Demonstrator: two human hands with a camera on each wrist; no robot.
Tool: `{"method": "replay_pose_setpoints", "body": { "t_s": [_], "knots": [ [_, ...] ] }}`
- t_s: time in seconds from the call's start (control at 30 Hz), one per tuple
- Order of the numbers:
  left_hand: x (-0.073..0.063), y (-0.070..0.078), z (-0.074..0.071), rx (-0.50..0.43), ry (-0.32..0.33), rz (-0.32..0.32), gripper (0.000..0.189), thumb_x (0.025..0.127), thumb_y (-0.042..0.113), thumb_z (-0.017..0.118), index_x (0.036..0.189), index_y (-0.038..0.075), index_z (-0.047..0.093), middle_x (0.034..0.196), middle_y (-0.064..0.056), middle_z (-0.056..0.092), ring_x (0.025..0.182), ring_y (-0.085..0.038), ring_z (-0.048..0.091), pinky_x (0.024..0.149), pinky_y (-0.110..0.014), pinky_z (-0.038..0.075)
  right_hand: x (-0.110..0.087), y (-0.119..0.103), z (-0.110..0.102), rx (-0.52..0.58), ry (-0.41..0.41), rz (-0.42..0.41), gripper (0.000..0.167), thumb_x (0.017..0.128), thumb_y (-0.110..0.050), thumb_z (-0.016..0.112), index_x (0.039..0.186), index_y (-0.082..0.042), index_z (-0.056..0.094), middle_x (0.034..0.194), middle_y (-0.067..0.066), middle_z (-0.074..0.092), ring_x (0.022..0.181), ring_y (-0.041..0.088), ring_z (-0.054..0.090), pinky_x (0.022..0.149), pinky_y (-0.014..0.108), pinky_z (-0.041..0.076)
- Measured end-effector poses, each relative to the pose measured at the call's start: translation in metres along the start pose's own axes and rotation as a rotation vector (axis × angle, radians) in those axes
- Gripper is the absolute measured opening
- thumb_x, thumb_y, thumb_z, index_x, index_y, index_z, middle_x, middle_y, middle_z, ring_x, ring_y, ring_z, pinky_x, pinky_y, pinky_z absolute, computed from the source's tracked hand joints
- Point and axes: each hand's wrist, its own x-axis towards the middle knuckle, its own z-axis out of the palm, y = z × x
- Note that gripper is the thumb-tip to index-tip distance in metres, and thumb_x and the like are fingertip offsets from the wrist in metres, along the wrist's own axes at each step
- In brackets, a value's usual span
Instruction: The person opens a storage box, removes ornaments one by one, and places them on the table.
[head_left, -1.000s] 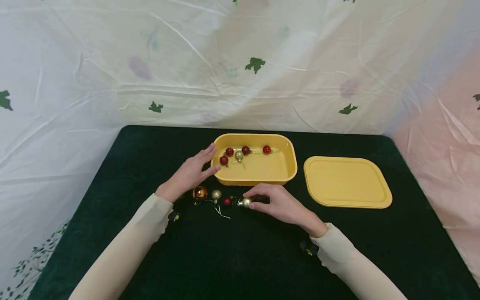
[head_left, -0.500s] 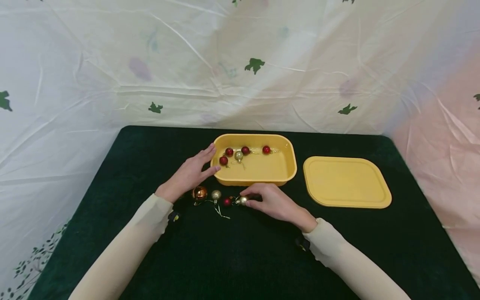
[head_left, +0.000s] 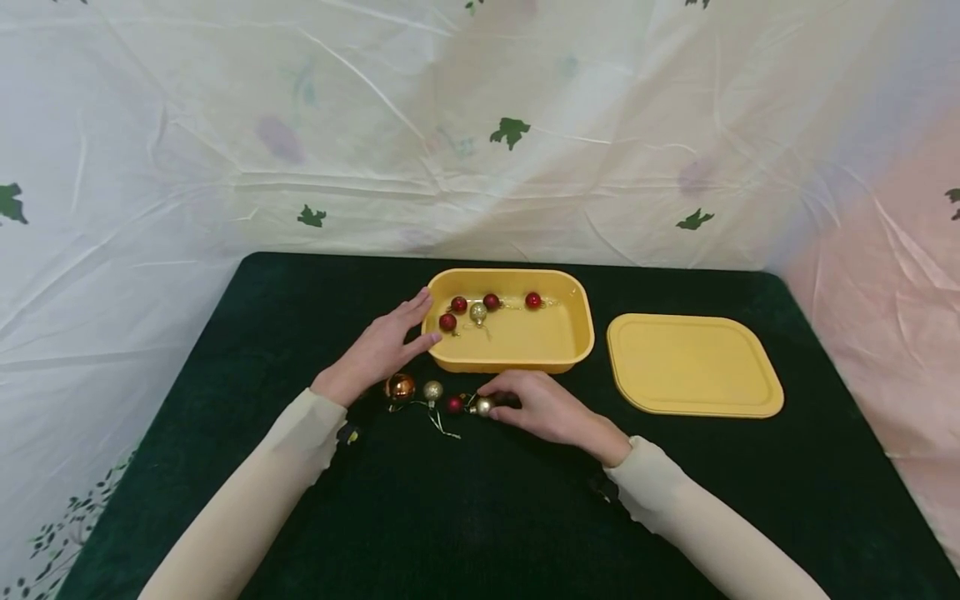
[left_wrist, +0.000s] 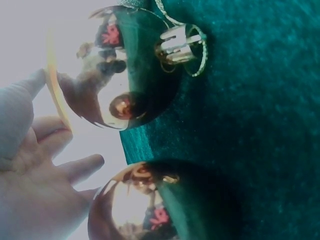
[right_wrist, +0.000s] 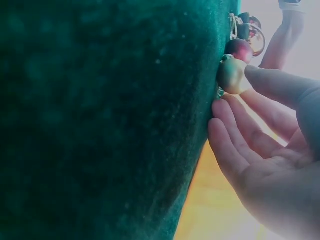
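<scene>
My left hand rests at the left end of a yellow plastic box, fingers extended and spread, thumb at the rim. In front of the box my right hand pinches a small gold Christmas bauble between thumb and fingers, low over the table. Just left of it lie a dark red bauble, a glittery gold bauble with a cord, and a shiny copper bauble. The left wrist view shows a second large copper bauble, hidden from the head view under the left arm.
Several red baubles and one glittery gold bauble lie inside the box. Its yellow lid lies flat to the right. A dark green cloth covers the table, and a pale patterned curtain hangs behind.
My right hand has moved slightly left with the gold bauble, bringing it up close to the dark red one. The left hand has stayed at the box's end.
</scene>
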Motion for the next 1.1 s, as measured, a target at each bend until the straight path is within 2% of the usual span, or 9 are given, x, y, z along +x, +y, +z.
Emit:
{"method": "replay_pose_setpoints", "body": {
  "t_s": [0.13, 0.17, 0.2, 0.33, 0.57, 0.8, 0.93, 1.1],
  "knots": [
    [0.001, -0.002, 0.001, 0.005, 0.005, 0.012, 0.074, 0.108, 0.049, 0.049, 0.166, 0.013, 0.021, 0.174, -0.002, 0.006, 0.157, -0.037, 0.019, 0.125, -0.057, 0.02, -0.013, -0.053, -0.021, -0.063, 0.016, 0.05, 0.038, 0.097, -0.018, 0.073, 0.134, -0.012, 0.066, 0.127, 0.003, 0.069, 0.113, 0.017, 0.066, 0.099, 0.043, 0.055],
    [0.001, -0.002, 0.001, 0.007, 0.006, 0.014, 0.074, 0.108, 0.049, 0.05, 0.166, 0.013, 0.021, 0.174, -0.002, 0.006, 0.156, -0.037, 0.019, 0.125, -0.057, 0.02, -0.016, -0.056, -0.023, -0.078, 0.027, 0.056, 0.038, 0.097, -0.019, 0.073, 0.134, -0.012, 0.066, 0.128, 0.003, 0.069, 0.115, 0.017, 0.065, 0.1, 0.042, 0.055],
    [0.001, -0.002, 0.001, 0.008, 0.008, 0.016, 0.074, 0.108, 0.048, 0.05, 0.166, 0.012, 0.021, 0.174, -0.002, 0.007, 0.156, -0.038, 0.019, 0.125, -0.057, 0.019, -0.02, -0.071, -0.029, -0.087, 0.039, 0.078, 0.038, 0.097, -0.02, 0.073, 0.134, -0.013, 0.066, 0.128, 0.001, 0.069, 0.115, 0.016, 0.066, 0.099, 0.043, 0.055],
    [0.001, 0.0, 0.001, 0.015, 0.011, 0.017, 0.073, 0.108, 0.046, 0.051, 0.165, 0.011, 0.022, 0.174, -0.004, 0.008, 0.156, -0.038, 0.019, 0.125, -0.058, 0.019, -0.032, -0.084, -0.039, -0.138, 0.126, 0.103, 0.035, 0.099, -0.025, 0.072, 0.132, -0.014, 0.068, 0.126, 0.001, 0.07, 0.114, 0.015, 0.067, 0.097, 0.042, 0.057],
    [-0.001, 0.001, 0.001, 0.033, 0.01, 0.011, 0.073, 0.108, 0.048, 0.05, 0.165, 0.011, 0.022, 0.174, -0.006, 0.008, 0.157, -0.038, 0.018, 0.125, -0.057, 0.019, -0.037, -0.088, -0.055, -0.15, 0.33, 0.081, 0.029, 0.102, -0.027, 0.069, 0.127, -0.012, 0.072, 0.121, 0.001, 0.073, 0.107, 0.015, 0.069, 0.092, 0.042, 0.059],
    [0.0, 0.0, 0.002, 0.038, 0.013, 0.012, 0.072, 0.109, 0.047, 0.049, 0.165, 0.01, 0.023, 0.174, -0.005, 0.009, 0.157, -0.037, 0.019, 0.125, -0.056, 0.02, -0.025, -0.075, -0.067, -0.174, 0.514, 0.047, 0.031, 0.102, -0.024, 0.068, 0.127, -0.007, 0.072, 0.126, 0.011, 0.071, 0.113, 0.027, 0.068, 0.095, 0.051, 0.057],
    [0.0, 0.0, 0.002, 0.041, 0.011, 0.018, 0.073, 0.109, 0.047, 0.049, 0.165, 0.01, 0.023, 0.174, -0.006, 0.009, 0.157, -0.037, 0.018, 0.125, -0.057, 0.02, -0.014, -0.062, -0.073, -0.181, 0.557, 0.064, 0.033, 0.102, -0.022, 0.068, 0.13, -0.005, 0.07, 0.132, 0.013, 0.068, 0.123, 0.03, 0.062, 0.104, 0.054, 0.051],
    [0.0, -0.001, 0.001, 0.042, 0.006, 0.019, 0.073, 0.109, 0.049, 0.048, 0.165, 0.011, 0.022, 0.174, -0.005, 0.008, 0.157, -0.036, 0.017, 0.125, -0.057, 0.02, 0.001, -0.051, -0.08, -0.174, 0.551, 0.102, 0.039, 0.102, -0.022, 0.069, 0.136, -0.003, 0.065, 0.136, 0.014, 0.065, 0.129, 0.031, 0.059, 0.109, 0.054, 0.047]
  ]
}}
